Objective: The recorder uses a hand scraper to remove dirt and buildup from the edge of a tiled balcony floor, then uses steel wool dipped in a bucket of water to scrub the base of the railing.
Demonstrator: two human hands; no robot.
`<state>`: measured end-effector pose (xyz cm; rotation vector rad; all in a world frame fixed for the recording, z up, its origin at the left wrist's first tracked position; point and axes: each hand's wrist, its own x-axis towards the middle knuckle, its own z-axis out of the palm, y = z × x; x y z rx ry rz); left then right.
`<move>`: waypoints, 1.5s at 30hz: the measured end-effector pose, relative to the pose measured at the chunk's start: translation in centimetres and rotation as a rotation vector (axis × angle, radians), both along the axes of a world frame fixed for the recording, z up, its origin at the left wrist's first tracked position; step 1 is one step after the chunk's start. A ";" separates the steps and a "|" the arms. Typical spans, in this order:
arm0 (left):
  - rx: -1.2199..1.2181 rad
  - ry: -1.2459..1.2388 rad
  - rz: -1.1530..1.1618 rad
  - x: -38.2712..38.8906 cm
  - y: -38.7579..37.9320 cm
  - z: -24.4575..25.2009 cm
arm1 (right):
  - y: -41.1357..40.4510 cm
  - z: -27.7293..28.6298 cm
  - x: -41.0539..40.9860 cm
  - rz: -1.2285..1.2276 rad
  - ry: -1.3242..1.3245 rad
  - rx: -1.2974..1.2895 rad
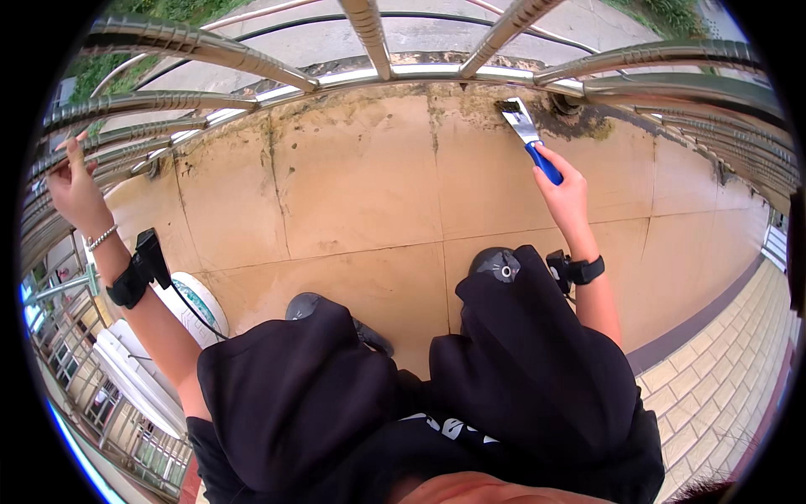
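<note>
My right hand (560,189) grips the blue handle of a putty knife (524,129). Its metal blade points away from me, with dark dirt caked along the tip. The blade is over the stained far edge of the tan tiled floor (365,189), near the foot of the metal railing (441,74). At the far left, my left hand (79,189) is raised at the railing bars (132,104), its fingers around one of them. Part of that grip is hidden behind the bars.
A round white container (195,305) stands beside my left forearm. Dark grime and moss (582,126) lie around a railing post base at the right. My shoes (497,264) rest on the tiles. A brick-patterned wall (711,359) rises at the right, and a concrete path (428,31) lies beyond the railing.
</note>
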<state>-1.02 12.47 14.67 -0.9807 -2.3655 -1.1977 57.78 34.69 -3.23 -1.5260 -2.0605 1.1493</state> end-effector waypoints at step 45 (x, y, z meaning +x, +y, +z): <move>0.174 -0.065 0.198 7.6 2.6 0.9 | 11.2 -11.2 16.2 0.064 0.031 -0.179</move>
